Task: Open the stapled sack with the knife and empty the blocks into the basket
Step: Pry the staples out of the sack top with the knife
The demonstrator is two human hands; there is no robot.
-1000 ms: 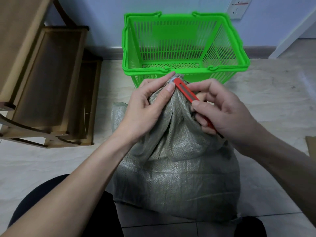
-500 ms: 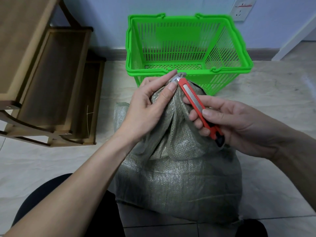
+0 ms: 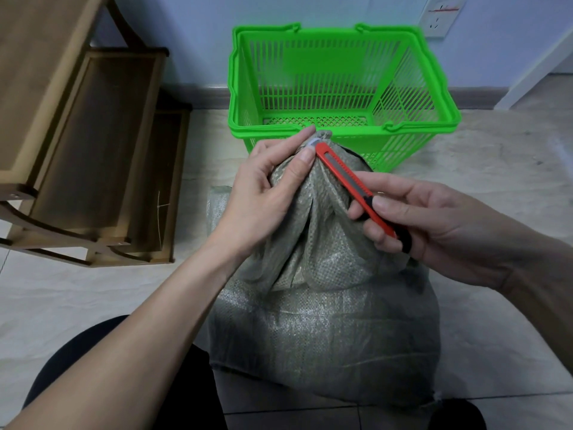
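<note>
**A:** Why is the left hand [image 3: 263, 193] bunched up at the top of the woven sack [image 3: 322, 293]?

**B:** Its grip is closed on the gathered neck, thumb and forefinger pinching the cloth just under the tied-off tip. I'd judge that keeps the neck taut and upright so the blade has something firm to bite against.

**A:** And the knife?

**B:** A red snap-off utility knife [image 3: 356, 184]. The right hand [image 3: 440, 225] has its grip closed round the black rear end, thumb on top by the slider, fingers curled beneath. The front end lies against the neck, touching the left fingertips. I can't tell how far the blade is out.

**A:** That close to the fingers?

**B:** Yes, which looks like the risk: a slip toward the left thumb.

**A:** Where does everything sit?

**B:** The sack stands on the tiled floor [image 3: 502, 169] between the person's knees, bulging and not yet opened; the blocks are hidden inside. The green plastic basket [image 3: 341, 131] is just behind it against the wall, probably so the sack can tip straight forward into it. A wooden step unit [image 3: 93, 144] stands to the left.

**A:** Any writing?

**B:** None I can read. The wall socket [image 3: 440, 17] has a red mark, too small to make out; the knife shows no legible brand.
</note>
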